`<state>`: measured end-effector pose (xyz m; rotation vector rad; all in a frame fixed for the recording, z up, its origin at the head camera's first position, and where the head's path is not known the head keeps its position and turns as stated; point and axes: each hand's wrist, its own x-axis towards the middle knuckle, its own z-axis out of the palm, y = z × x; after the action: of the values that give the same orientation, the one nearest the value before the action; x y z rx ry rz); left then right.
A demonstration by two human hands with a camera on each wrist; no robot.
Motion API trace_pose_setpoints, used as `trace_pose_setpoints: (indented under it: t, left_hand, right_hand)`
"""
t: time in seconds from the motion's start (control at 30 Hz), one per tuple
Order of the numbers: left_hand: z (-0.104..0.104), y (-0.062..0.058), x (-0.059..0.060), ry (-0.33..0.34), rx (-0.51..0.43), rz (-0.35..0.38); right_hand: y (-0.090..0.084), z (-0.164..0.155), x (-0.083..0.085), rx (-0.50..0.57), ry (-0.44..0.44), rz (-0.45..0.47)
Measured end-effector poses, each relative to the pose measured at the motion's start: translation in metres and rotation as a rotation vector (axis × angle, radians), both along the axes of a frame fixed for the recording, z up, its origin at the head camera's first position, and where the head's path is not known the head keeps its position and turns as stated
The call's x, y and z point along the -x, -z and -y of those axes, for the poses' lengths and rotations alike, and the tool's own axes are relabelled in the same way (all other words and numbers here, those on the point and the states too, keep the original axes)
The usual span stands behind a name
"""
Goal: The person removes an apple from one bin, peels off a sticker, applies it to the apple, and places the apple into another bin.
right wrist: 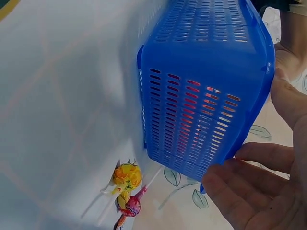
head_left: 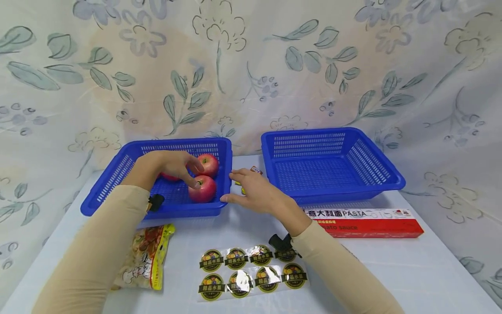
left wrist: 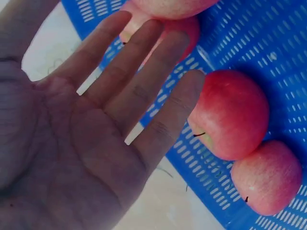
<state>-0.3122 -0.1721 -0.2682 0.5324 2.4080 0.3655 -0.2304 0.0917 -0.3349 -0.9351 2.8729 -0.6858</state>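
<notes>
- The left basket (head_left: 117,174), blue and slotted, sits at the back left of the white table (head_left: 412,266); its right wall ends just beside the right hand (head_left: 255,192), and a narrow strip of bare table separates it from the right basket (head_left: 376,161).
- 3 red apples lie in the left basket: the front apple (head_left: 204,189) near the front right corner, the rear apple (head_left: 209,164) touching it from behind, and a third apple (head_left: 169,177) mostly hidden under the left hand (head_left: 172,165).
- The left hand reaches in over the basket's front rim, palm down, fingers straight and loosely spread, gripping nothing; in the head view its fingertips (head_left: 195,183) lie at the top of the front apple, though the wrist view does not show clear contact.
- In the left wrist view the flat palm (left wrist: 81,143) hovers above the basket floor, with 2 apples beyond the fingertips and the basket's free floor behind them.
- The right hand rests relaxed and uncurled on the table against the basket's right front corner, thumb (head_left: 227,198) at the rim, holding nothing.
- Small wrapped candies (head_left: 256,170) lie in the gap between the 2 baskets, just past the right hand's fingers.
- Nearer the person, a snack bag (head_left: 150,253) lies front left, a sheet of 8 round stickers (head_left: 251,272) lies front centre, and a pasta box (head_left: 364,220) lies before the right basket; open table remains to the front right.
</notes>
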Motion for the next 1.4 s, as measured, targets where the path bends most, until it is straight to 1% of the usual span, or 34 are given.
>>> trace_pose_setpoints:
  t: [0.13,0.27,0.37,0.43,0.57,0.67,0.77,0.87,0.9,1.07,1.2,1.27,1.4]
  left_hand:
    - [-0.008,0.0,-0.001,-0.005,0.036,0.038]
    - [-0.017,0.0,0.0,-0.042,0.065,0.09]
    - [-0.021,0.0,0.001,-0.068,0.115,0.094]
    - [-0.025,0.001,0.001,-0.069,0.162,0.072]
    - [-0.032,0.0,-0.001,-0.018,0.262,-0.012]
    - [-0.034,-0.003,-0.004,0.026,0.329,-0.066]
    - [-0.031,-0.009,-0.009,0.042,0.362,-0.103]
    - [-0.023,-0.016,-0.014,0.033,0.335,-0.148]
    - [-0.02,-0.018,-0.016,0.028,0.318,-0.177]
    - [-0.003,-0.025,-0.03,-0.007,0.188,-0.303]
    - [0.007,-0.028,-0.045,-0.028,0.075,-0.355]
    - [0.01,-0.029,-0.052,-0.037,0.021,-0.381]
    - [0.013,-0.035,-0.067,-0.027,-0.066,-0.409]
  right_hand:
    - [-0.002,0.001,-0.002,-0.002,0.009,-0.008]
    - [-0.003,0.0,-0.003,0.0,0.017,-0.014]
    - [-0.003,0.0,-0.003,0.005,0.009,-0.017]
    - [-0.003,0.0,-0.003,0.011,0.01,-0.022]
    - [-0.003,-0.001,-0.004,0.025,0.023,-0.017]
    - [-0.003,0.0,-0.004,0.033,0.02,-0.008]
    - [-0.003,0.0,-0.004,0.033,0.014,-0.014]
    - [-0.002,0.001,-0.004,0.027,0.014,-0.027]
    - [-0.002,0.002,-0.004,0.026,0.015,-0.029]
    - [-0.001,0.003,-0.004,0.01,0.007,-0.024]
    - [-0.003,0.0,-0.007,0.015,0.003,-0.038]
    - [-0.005,-0.002,-0.009,0.046,0.005,-0.055]
    - [-0.01,-0.004,-0.015,0.162,-0.022,-0.081]
